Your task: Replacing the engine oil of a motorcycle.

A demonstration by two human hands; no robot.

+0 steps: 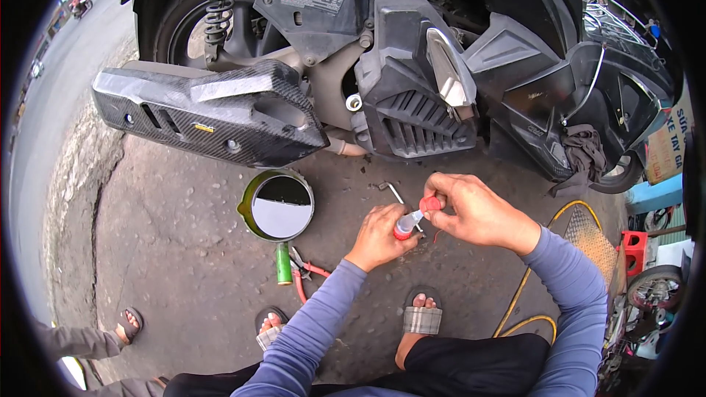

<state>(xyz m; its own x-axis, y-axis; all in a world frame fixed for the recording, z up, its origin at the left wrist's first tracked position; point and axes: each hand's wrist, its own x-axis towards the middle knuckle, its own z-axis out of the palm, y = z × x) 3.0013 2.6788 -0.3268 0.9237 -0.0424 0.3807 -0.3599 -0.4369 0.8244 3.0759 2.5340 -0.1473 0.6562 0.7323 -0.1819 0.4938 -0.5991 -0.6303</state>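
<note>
My left hand (377, 237) is closed around a clear, cone-shaped spout (409, 222) with a red collar at its base; whatever lies beneath the collar is hidden by the fingers. At the spout's narrow tip, my right hand (482, 209) pinches a red cap (432, 204) between thumb and fingers. Both hands meet low in front of a dark motor scooter (419, 121). Partly behind them on the ground lies a metal hand wrench (395, 192). To the left stands a round pan (247, 222) of dark liquid.
Beside the pan are a green cylinder (284, 265) and red-handled pliers (298, 279). The scooter's carbon-patterned exhaust cover (209, 121) juts out above. A yellow-rimmed mesh thing (581, 231) lies at right, near a red crate (632, 251). Another person's sandaled foot (130, 326) is at lower left.
</note>
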